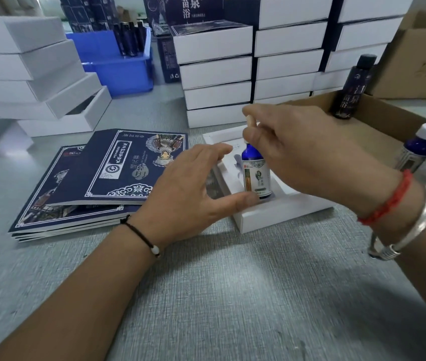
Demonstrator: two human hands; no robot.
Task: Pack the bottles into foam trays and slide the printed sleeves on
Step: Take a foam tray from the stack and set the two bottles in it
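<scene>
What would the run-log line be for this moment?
right hand: pinches blue dropper bottle top | bottle: upright in white foam tray | left hand: open beside tray | printed sleeves: stacked left, unused

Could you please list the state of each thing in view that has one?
Small blue glass dropper bottle: upright, base in the tray.
White foam tray: uncovered, no sleeve on.
Navy printed sleeves: flat, stacked.
Right hand: pinches the bottle's top.
Left hand: open beside the tray.
</scene>
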